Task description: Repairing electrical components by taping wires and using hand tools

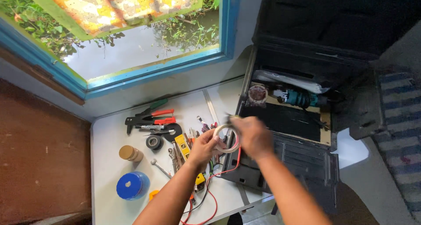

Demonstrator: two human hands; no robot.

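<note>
Right hand (254, 137) and left hand (204, 147) both grip a white tape roll (227, 138) above the table (105, 141).

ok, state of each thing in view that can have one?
Pale ring-shaped tape roll: held up in both hands.
Left hand: grip shut on the tape roll.
Right hand: on the tape roll, motion-blurred.
Black plastic tool case: open, lid up.
Teal power tool: lying in the case.
Blue-framed window: open.
Small black tape roll: flat on the white table.
</note>
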